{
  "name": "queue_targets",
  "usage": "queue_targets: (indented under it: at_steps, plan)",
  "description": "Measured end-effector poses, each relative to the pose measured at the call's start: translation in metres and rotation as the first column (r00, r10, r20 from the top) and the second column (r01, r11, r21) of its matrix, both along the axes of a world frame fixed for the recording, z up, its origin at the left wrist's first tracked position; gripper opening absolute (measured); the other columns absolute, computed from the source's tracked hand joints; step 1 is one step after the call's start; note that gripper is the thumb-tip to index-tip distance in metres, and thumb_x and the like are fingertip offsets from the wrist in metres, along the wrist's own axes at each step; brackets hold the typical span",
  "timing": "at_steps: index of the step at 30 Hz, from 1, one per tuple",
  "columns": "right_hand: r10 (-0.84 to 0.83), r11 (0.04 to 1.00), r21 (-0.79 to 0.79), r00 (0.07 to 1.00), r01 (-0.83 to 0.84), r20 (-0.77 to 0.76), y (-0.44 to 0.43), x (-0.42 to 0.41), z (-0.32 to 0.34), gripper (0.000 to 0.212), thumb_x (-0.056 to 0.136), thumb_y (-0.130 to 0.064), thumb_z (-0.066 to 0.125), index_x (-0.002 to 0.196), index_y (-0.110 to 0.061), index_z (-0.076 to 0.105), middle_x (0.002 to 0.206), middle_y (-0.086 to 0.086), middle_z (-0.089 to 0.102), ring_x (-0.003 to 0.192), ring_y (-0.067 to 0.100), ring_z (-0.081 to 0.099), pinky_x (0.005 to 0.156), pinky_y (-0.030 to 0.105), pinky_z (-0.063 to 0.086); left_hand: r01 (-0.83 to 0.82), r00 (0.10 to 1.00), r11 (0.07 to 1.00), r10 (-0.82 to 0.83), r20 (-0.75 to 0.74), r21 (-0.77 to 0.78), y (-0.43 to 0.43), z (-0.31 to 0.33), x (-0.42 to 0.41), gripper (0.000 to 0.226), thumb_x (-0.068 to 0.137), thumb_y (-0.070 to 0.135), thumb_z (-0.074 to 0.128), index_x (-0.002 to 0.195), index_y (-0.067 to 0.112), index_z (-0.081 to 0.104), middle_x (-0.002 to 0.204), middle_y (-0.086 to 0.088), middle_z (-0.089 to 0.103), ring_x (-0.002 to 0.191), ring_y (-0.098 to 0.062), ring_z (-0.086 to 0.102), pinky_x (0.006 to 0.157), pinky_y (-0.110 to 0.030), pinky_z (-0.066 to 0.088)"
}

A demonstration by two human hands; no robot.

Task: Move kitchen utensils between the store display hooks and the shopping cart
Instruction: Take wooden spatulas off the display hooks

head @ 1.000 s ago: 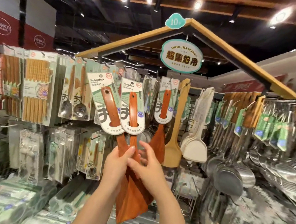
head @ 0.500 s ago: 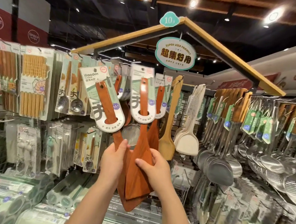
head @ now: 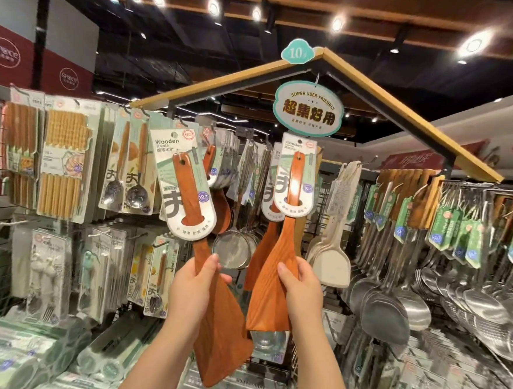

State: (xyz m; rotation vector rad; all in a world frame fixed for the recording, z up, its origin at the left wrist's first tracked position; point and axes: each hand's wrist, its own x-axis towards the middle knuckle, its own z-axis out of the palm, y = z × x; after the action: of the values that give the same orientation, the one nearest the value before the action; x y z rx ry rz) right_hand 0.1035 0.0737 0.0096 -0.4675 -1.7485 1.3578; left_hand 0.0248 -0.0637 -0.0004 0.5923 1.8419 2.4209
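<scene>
Left hand (head: 193,284) grips one wooden turner (head: 211,297), right hand (head: 301,288) another (head: 277,274)

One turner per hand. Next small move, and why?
Likely nudge the right hand up and forward to slip the card of its upright turner onto a hook. That card's top sits level with the hung cards behind, while the left hand holds the second turner tilted and lower. The hook itself isn't clearly visible.
</scene>
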Motion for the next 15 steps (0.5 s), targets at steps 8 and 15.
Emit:
queue_targets:
  at_steps: [8, 15]
  plan:
    - [-0.014, 0.999, 0.030, 1.000, 0.013, 0.008, 0.000, -0.012, -0.001, 0.016, 0.091, -0.018, 0.059, 0.107, -0.024, 0.061, 0.101, -0.008, 0.067, 0.097, 0.013, 0.063, 0.087, 0.034, 0.050, -0.003, 1.000, 1.000, 0.003, 0.002, -0.014, 0.000, 0.000, -0.007, 0.026, 0.095, 0.034, 0.051, 0.090, 0.010, 0.059, 0.067, -0.004, 0.072, 0.062, -0.026, 0.065, 0.068, -0.046, 0.055]
    - [-0.033, 0.998, 0.061, 0.998, 0.030, 0.059, -0.004, -0.014, -0.006, 0.034, 0.091, -0.025, 0.059, 0.124, -0.018, 0.059, 0.113, -0.004, 0.065, 0.104, 0.015, 0.061, 0.095, 0.043, 0.048, -0.013, 1.000, 1.000, 0.013, 0.008, -0.024, 0.001, -0.002, -0.010, 0.026, 0.095, 0.035, 0.051, 0.087, 0.012, 0.059, 0.066, -0.003, 0.072, 0.063, -0.026, 0.066, 0.070, -0.046, 0.055]
